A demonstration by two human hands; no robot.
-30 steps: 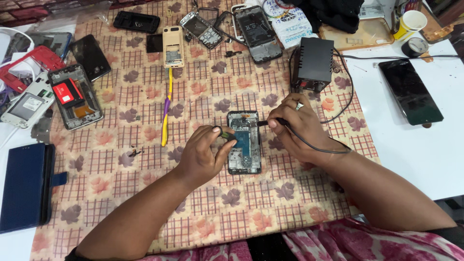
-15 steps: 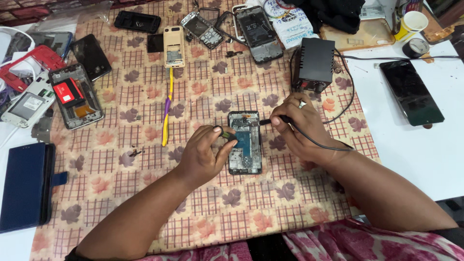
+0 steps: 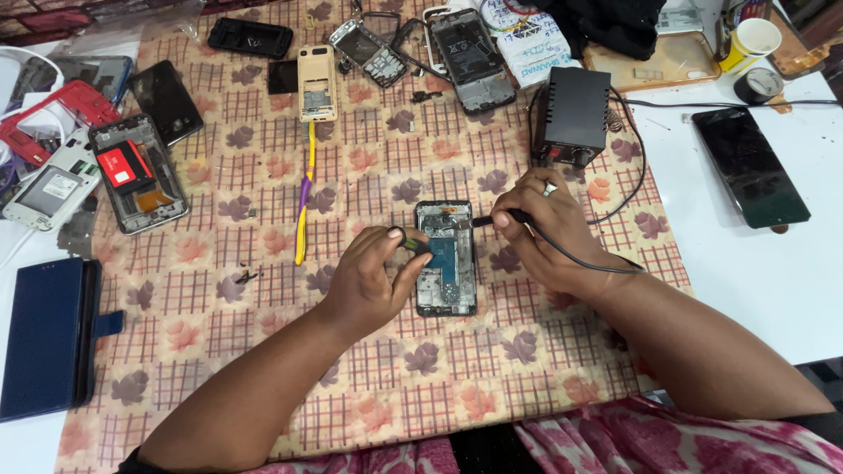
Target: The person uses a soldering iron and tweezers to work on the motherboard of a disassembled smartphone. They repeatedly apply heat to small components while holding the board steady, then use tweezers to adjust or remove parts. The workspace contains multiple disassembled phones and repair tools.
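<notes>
far left, a dark blue wallet case [image 3: 44,338] lies at the tabletop [image 3: 755,290] edge, with opened handsets above it, one showing a red battery [image 3: 124,167]. a yellow-and-purple tool [image 3: 305,197] lies straight on the floral cloth [image 3: 263,132], well apart from the work. centre now: the left hand [image 3: 373,281] bears on the opened phone [image 3: 445,259], its fingers [image 3: 413,241] pinched on something small and dark at the phone's upper left; what it is, i cannot tell. just right, the right hand [image 3: 540,228] is clenched like a pen grip on a corded soldering iron [image 3: 492,219], tip touching the phone's top edge. this reads as soldering at the board's upper corner; the next move likely wants a steady left hand and a small, precise shift of the tip. the cord runs back to the black power box [image 3: 575,114], close behind the wrist. free cloth lies below the phone; a dark phone [image 3: 749,167] rests far right, well clear.
</notes>
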